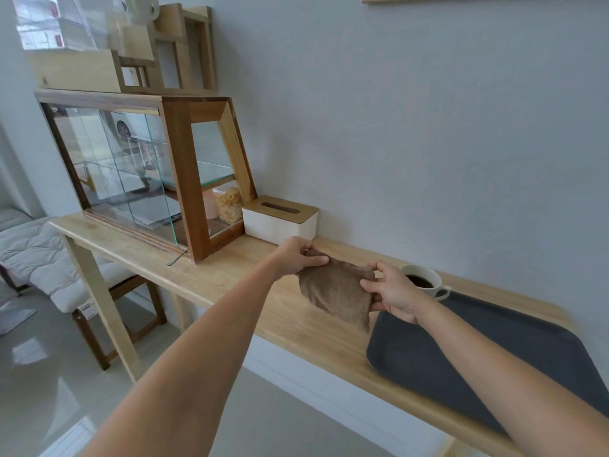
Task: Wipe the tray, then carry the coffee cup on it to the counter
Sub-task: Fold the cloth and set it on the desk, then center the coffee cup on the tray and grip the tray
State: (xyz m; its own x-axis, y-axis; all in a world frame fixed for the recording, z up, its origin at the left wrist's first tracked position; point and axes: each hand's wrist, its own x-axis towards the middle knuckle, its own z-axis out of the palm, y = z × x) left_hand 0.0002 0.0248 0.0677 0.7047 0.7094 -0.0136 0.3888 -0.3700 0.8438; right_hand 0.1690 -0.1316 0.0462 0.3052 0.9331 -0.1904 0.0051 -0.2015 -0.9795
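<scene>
A brown cloth (336, 291) hangs stretched between both hands just above the wooden table (230, 278). My left hand (298, 255) pinches its upper left corner. My right hand (392, 293) grips its right edge. A dark grey tray (494, 351) lies on the table to the right, partly under my right forearm. At the tray's far left corner, just behind my right hand, stands a white cup of black coffee (423, 281) with its handle to the right.
A glass and wood display case (148, 173) stands on the table's left part, with a white tissue box with a wooden lid (280, 219) beside it against the wall. A chair with a white cushion (49, 258) sits below left. A spoon (176, 258) lies by the case.
</scene>
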